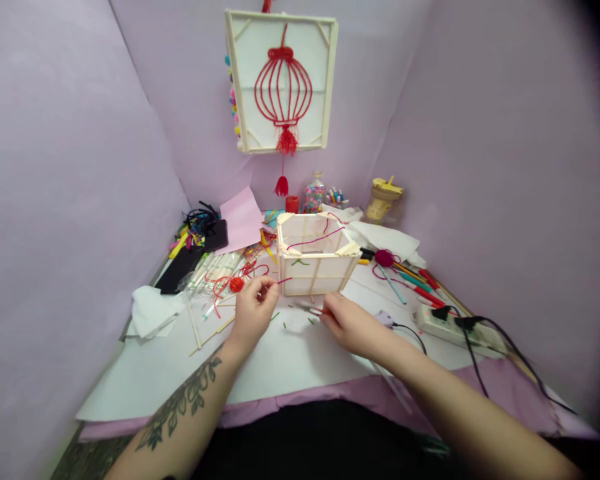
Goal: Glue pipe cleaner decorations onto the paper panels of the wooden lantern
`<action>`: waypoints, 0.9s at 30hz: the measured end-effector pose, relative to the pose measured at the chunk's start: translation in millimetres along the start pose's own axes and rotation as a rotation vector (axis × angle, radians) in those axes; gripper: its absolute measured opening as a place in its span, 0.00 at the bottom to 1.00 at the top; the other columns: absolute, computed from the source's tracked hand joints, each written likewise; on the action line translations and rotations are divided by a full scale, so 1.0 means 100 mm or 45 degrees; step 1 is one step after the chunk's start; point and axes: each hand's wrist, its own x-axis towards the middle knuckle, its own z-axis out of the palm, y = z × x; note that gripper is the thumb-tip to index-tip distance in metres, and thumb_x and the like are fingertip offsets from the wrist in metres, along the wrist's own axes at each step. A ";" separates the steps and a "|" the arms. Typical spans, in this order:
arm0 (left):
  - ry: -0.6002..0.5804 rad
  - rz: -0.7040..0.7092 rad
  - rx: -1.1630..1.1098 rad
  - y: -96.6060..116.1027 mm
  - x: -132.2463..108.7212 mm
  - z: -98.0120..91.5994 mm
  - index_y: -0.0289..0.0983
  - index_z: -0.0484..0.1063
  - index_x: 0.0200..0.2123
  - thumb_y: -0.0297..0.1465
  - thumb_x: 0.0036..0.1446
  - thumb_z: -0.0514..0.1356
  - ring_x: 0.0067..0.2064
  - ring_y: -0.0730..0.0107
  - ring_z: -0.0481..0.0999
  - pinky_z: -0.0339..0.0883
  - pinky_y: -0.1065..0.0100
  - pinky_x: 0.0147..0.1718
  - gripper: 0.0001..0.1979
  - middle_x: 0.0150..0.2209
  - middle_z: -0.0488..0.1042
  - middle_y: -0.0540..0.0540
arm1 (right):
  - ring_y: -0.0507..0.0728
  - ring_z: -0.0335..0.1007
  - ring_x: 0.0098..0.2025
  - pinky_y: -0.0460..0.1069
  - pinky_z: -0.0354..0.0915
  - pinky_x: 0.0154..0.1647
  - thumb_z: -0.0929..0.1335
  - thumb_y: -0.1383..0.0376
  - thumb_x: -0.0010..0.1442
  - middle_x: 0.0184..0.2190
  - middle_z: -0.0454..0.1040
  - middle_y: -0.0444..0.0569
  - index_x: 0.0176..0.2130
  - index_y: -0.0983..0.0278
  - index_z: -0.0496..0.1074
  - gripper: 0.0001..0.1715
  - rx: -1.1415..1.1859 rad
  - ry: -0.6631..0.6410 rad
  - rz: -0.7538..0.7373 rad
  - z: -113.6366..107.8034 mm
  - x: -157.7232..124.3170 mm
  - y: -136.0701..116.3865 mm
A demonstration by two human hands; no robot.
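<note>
Left hand (257, 301) pinches thin red strand (285, 280); right hand (344, 322) grips red-handled metal scissors (307, 308); taut strand should cut cleaner.

Box (325, 269) on table (190, 380), yarn ball (237, 285) left, power strip (457, 330) right, jar (314, 195) behind, lantern (283, 83) above

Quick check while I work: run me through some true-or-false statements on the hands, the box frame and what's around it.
1. The right hand holds scissors. True.
2. The left hand is empty. False: the left hand pinches a thin red strand.
3. A green piece is on the front of the box frame. True.
4. The yarn ball just right of the box frame is green. False: that yarn ball is dark pinkish red.
5. A square lantern hangs above the table. True.
</note>
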 end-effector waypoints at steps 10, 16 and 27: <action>-0.142 0.118 0.097 0.04 -0.17 0.12 0.38 0.71 0.31 0.34 0.59 0.56 0.28 0.73 0.70 0.64 0.71 0.29 0.08 0.27 0.72 0.50 | 0.50 0.54 0.21 0.46 0.49 0.21 0.60 0.48 0.62 0.21 0.60 0.39 0.44 0.62 0.67 0.23 1.265 0.155 0.363 0.39 -0.24 -0.24; -0.177 0.189 0.109 0.05 -0.20 0.14 0.38 0.71 0.30 0.33 0.59 0.55 0.28 0.74 0.69 0.64 0.71 0.29 0.08 0.27 0.71 0.50 | 0.45 0.44 0.18 0.45 0.36 0.18 0.65 0.50 0.55 0.21 0.58 0.39 0.36 0.65 0.71 0.21 1.771 0.072 0.493 0.36 -0.16 -0.30; -0.244 0.230 0.095 0.05 -0.22 0.16 0.38 0.71 0.30 0.32 0.59 0.55 0.28 0.73 0.69 0.63 0.71 0.29 0.07 0.27 0.72 0.49 | 0.45 0.47 0.17 0.44 0.37 0.16 0.67 0.52 0.53 0.21 0.61 0.39 0.33 0.67 0.73 0.20 1.829 0.165 0.513 0.37 -0.12 -0.26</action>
